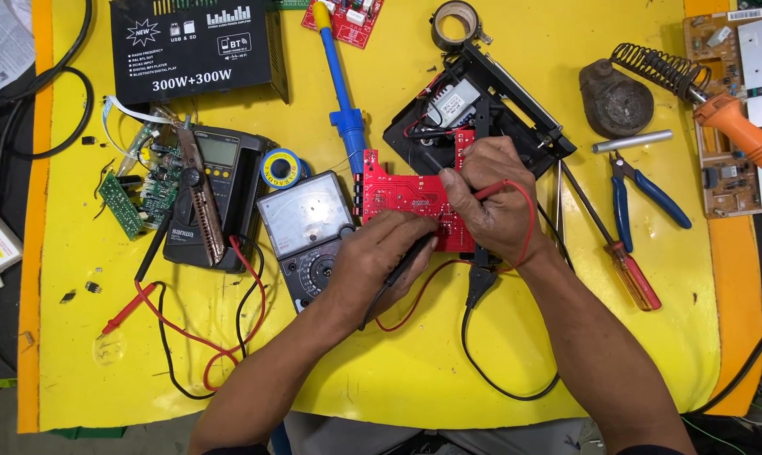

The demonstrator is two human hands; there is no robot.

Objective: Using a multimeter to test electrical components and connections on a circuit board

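A red circuit board (400, 190) lies at the middle of the yellow table (524, 354), partly over a black open chassis (499, 101). My left hand (379, 261) holds a black test probe (406, 259) with its tip at the board's lower edge. My right hand (486, 200) grips a red test probe (494, 190) pressed on the board's right part; its red lead loops around my wrist. Left of the board sits an analog meter (307, 226) with a white dial face.
A digital multimeter (216, 190), green board (136, 190) and solder spool (280, 167) lie left. A black amplifier box (197, 46) and blue desoldering pump (340, 80) sit behind. Blue pliers (642, 194), red-handled screwdriver (625, 265), soldering iron (739, 131) and its stand (617, 97) lie right.
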